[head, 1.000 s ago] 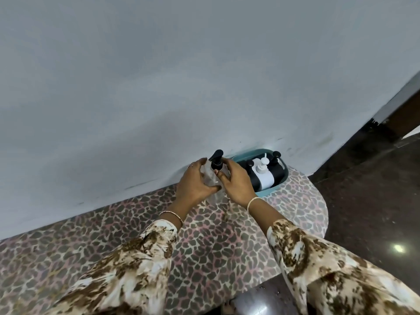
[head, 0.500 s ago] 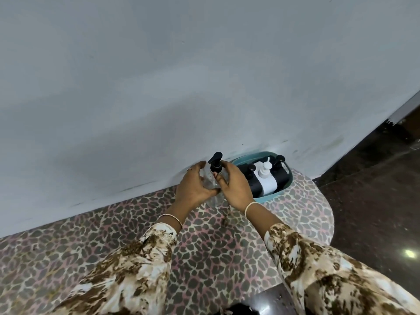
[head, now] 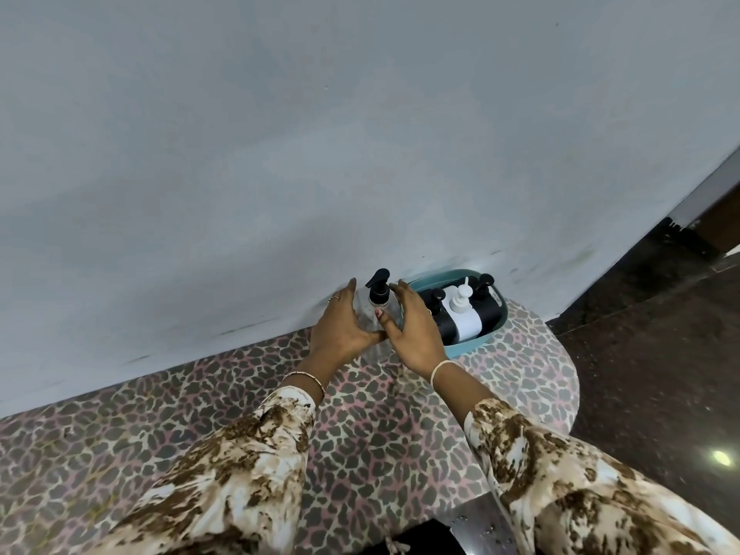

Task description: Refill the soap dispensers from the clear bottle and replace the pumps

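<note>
My right hand [head: 416, 332] has let go of the black pump [head: 379, 289] and now lies open beside the clear bottle [head: 376, 314]. My left hand [head: 340, 326] cups the bottle's other side, fingers spread. Right of the bottle, the teal basket [head: 486, 338] holds the dispensers [head: 466, 314].

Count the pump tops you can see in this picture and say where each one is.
4. One black pump is on the clear bottle between the hands; two black and one white stand in the teal tub. Others may be hidden.
</note>
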Available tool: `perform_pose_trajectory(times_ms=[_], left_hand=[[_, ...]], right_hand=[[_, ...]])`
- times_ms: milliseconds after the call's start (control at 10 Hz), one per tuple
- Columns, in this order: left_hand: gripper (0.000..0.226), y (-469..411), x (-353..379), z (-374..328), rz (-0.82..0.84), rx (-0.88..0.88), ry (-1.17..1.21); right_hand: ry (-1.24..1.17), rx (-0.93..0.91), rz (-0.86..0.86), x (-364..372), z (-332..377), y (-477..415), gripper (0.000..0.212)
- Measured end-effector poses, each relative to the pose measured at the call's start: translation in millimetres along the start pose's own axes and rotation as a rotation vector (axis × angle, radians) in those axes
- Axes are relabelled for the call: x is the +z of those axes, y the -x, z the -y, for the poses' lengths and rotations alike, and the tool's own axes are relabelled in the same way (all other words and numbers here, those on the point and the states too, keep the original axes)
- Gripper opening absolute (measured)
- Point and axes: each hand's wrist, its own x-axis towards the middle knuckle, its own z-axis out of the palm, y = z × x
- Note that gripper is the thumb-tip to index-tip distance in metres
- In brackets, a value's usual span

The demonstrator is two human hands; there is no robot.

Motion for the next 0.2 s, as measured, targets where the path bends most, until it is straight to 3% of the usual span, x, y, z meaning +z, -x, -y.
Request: perform_pose_trajectory(times_ms=[200], left_hand=[[0.124, 26, -15, -3, -0.068, -0.021, -0.104]], right_hand=[[0.047, -0.015, -0.086, -4, 16, 19, 0.054]])
